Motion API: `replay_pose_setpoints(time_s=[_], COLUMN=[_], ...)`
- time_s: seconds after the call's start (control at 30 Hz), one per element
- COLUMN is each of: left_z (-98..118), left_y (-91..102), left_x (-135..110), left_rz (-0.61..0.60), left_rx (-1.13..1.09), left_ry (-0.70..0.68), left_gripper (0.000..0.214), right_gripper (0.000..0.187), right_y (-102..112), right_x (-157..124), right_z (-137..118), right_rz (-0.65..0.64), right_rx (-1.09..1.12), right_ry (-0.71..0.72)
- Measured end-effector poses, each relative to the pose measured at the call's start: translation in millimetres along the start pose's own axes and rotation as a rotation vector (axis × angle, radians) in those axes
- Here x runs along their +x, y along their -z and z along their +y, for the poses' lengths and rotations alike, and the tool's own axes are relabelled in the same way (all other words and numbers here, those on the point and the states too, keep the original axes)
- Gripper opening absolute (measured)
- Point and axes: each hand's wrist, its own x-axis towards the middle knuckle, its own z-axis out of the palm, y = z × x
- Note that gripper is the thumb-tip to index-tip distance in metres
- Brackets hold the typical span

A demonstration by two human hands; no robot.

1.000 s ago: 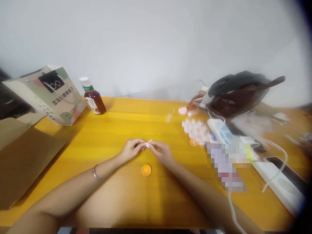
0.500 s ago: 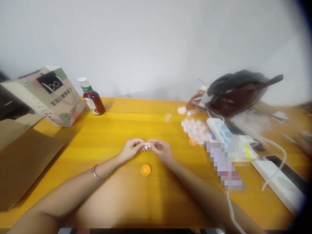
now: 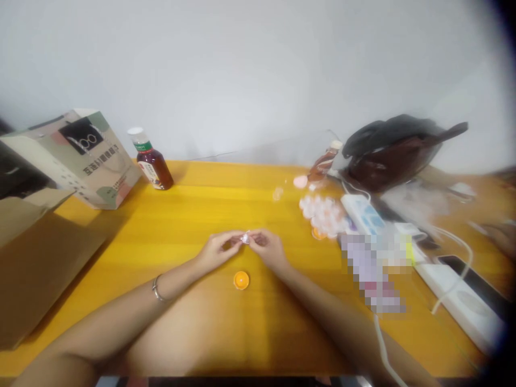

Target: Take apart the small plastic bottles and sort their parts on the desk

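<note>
My left hand [image 3: 217, 249] and my right hand [image 3: 269, 248] meet over the middle of the yellow wooden table [image 3: 193, 215]. Both pinch a small white crumpled wrapper [image 3: 244, 237] between their fingertips, just above the table top. A silver bracelet [image 3: 157, 289] is on my left wrist. A small round orange piece [image 3: 241, 280] lies on the table just nearer to me than the hands, touching neither.
A printed paper bag [image 3: 86, 156] and a dark drink bottle [image 3: 150, 161] stand at the back left, a brown cardboard box [image 3: 36, 263] at the left edge. To the right lie a pile of pale wrapped sweets [image 3: 324, 212], power strips [image 3: 365, 215], cables and a dark bag [image 3: 393, 150].
The fingertips have shifted slightly on the white wrapper, which now sits a little higher between the hands. The orange piece has stayed put.
</note>
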Motion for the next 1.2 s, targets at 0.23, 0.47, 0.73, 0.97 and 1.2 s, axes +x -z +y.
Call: replay_pose_setpoints(time_s=[0.23, 0.47, 0.73, 0.97, 1.2], left_z=[8, 12, 10, 8, 9], left_y=[1.9, 2.2, 6.2, 8.9, 7.2], left_x=[1, -1, 0, 1, 0], left_rz=[0.038, 0.142, 0.115, 0.093, 0.051], left_rx=[0.146, 0.237, 0.337, 0.275, 0.213], left_ry=[-0.147, -0.244, -0.382, -0.446, -0.333], left_gripper=[0.02, 0.021, 0.021, 0.018, 0.033], right_gripper=[0.008, 0.006, 0.012, 0.023, 0.023], right_y=[-2, -4, -11, -7, -4], right_x=[-1, -5, -6, -4, -4], right_z=[4, -4, -7, -3, 2], right_rz=[-0.047, -0.02, -0.029, -0.028, -0.147], right_rx=[0.066, 0.027, 0.282, 0.33, 0.277], right_ry=[-0.006, 0.09, -0.079, -0.148, -0.06])
